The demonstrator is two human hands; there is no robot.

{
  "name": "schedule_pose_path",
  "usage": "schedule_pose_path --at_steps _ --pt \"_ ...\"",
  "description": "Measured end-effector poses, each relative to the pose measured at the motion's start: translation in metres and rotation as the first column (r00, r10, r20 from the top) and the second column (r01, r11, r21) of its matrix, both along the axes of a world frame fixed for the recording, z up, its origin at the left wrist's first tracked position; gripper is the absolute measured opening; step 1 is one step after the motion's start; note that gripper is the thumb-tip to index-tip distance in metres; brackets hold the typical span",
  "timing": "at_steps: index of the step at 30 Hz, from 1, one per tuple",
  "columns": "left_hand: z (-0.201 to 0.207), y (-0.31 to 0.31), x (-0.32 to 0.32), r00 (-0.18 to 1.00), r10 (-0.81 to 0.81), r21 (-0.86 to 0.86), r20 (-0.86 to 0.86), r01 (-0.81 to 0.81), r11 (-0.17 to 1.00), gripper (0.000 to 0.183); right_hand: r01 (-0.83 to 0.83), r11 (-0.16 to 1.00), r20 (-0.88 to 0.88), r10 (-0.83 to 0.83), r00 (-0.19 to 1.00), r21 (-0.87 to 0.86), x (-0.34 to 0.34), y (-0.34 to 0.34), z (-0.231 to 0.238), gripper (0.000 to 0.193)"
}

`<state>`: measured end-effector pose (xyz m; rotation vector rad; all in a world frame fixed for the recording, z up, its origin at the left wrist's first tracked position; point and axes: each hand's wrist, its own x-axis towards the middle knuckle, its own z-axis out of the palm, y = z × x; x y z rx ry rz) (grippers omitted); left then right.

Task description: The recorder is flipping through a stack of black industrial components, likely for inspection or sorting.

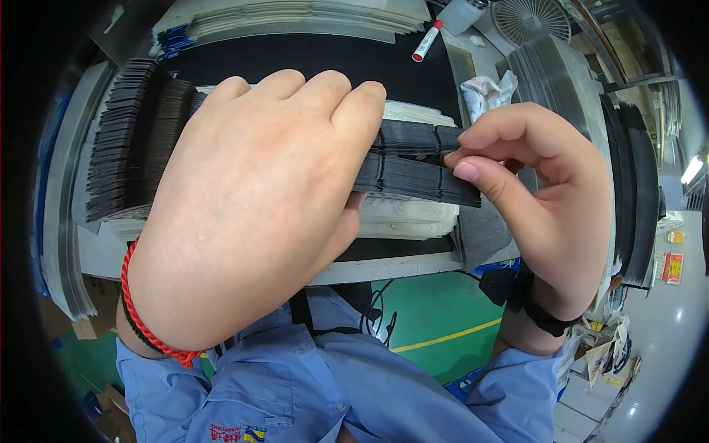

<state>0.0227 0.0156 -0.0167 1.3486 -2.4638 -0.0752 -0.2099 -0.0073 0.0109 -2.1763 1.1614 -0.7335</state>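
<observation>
Head view: both hands are at one black bundle (417,179), made of many thin layers, above a pile of pale sheets (413,215) on the tabletop (317,57). The left grip (266,166) is closed over the bundle, back of the hand uppermost, with the bundle running out from beneath it toward the right. Its fingers bend down over the far side, so their tips are hidden; its thumb shows in part at the near side, below the bundle.

At the bundle's right end the layers part into an upper and a lower section with a narrow dark gap between them. Here the right grip (543,166) is drawn nearly together, thumb in front and fingertips behind, pinching the lower section's upper corner beside that gap. How many layers are caught cannot be told.

Left of the left grip stands a thick row of dark sheets (140,140). A braided red cord (129,295) circles the left wrist and a black band (549,320) the right. Beyond the hands lie a red-capped marker (427,41) and a crumpled white cloth (489,94), the latter near the right grip.
</observation>
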Motion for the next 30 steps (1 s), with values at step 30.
schedule_pose_path --at_steps 30 --pt "0.001 0.000 0.000 1.000 0.010 0.015 0.015 -0.010 1.000 0.072 -0.041 0.980 -0.081 0.026 0.996 -0.195 0.005 -0.006 -0.008 0.028"
